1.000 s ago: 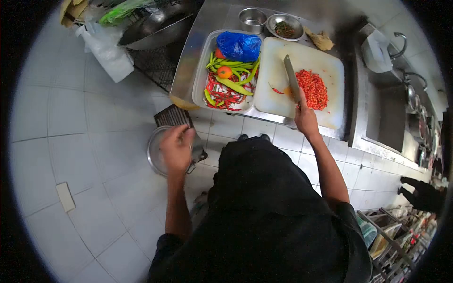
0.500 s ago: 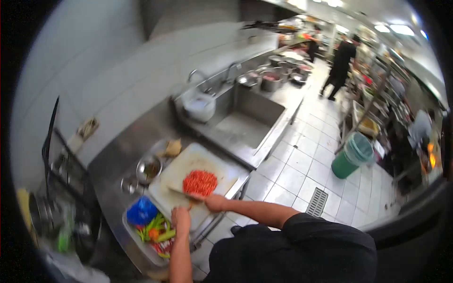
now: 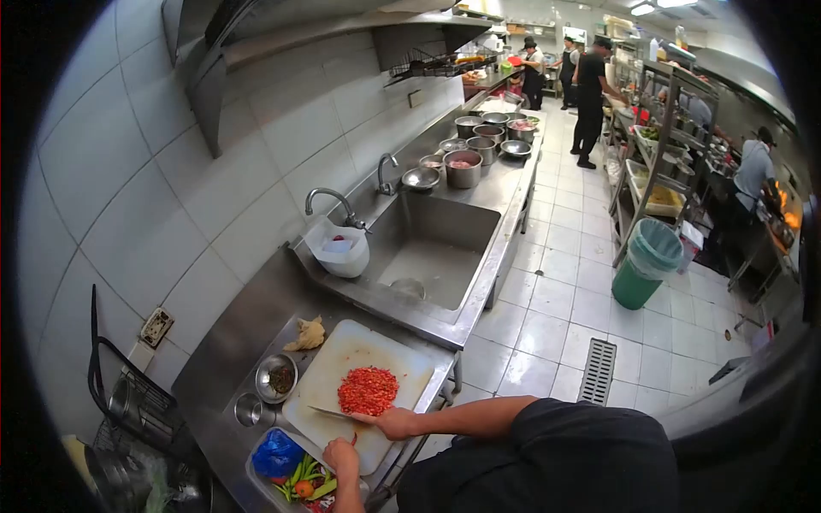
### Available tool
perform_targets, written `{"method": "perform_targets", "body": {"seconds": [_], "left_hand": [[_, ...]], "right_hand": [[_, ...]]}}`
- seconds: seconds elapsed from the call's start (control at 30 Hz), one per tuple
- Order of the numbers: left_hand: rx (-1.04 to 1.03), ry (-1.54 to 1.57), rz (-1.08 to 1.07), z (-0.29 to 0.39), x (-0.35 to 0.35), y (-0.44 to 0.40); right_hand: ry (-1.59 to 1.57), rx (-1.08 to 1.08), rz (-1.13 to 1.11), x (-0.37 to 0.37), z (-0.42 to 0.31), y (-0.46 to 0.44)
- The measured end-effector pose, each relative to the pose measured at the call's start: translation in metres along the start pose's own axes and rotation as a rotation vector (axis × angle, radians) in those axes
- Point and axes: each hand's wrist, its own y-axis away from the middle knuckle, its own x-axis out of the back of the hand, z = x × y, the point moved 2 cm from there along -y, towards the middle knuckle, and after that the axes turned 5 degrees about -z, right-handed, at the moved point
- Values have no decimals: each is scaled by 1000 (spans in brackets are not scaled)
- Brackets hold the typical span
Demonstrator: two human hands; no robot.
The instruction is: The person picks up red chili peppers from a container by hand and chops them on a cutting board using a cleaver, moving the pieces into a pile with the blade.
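Note:
A white cutting board [image 3: 410, 363] bears a heap of chopped red chili [image 3: 368, 391]. My right hand [image 3: 395, 423] is closed on the handle of a knife [image 3: 329, 412], whose blade lies beside the heap's near left edge. At the board's lower left edge is my left hand [image 3: 342, 457], its fingers drawn together at a small red piece, probably a chili; the hold is too small to make out. Partly under my left forearm sits a clear tray [image 3: 255, 477] with green chilies [image 3: 310, 470], a tomato [image 3: 304, 489] and a blue plastic bag [image 3: 277, 454].
Beyond the board are a brown crumpled item [image 3: 306, 334], a bowl of dark bits [image 3: 277, 379] and a small metal cup [image 3: 249, 409]. A sink [image 3: 436, 248] adjoins the counter. Pots [image 3: 463, 169] line its far side. Several people stand farther off, beyond a green bin [image 3: 637, 278].
The view has swung up toward the sink and aisle. My left hand, raised away from the counter a second ago, is now at the board's edge. My right hand still holds the knife.

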Motion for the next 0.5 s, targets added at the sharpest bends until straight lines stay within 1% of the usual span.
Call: {"method": "perform_targets", "body": {"seconds": [0.03,0.13,0.27,0.37,0.4,0.47,0.5], "left_hand": [[5,4,25,2,3,1],[6,-10,-12,9,15,8],[2,-33,16,16,9,16],[29,-17,61,16,0,17],[36,-15,90,16,-3,18],[67,17,122,17,-3,25],[90,46,129,19,1,26]], "right_hand": [[-13,10,7,2,0,3],[-34,28,-2,5,4,-2],[-72,51,-37,-7,13,-12],[-60,80,33,-16,15,-19],[-90,61,-3,-19,18,-21],[-144,21,-84,1,11,-10],[-157,30,-53,3,13,-11]]}}
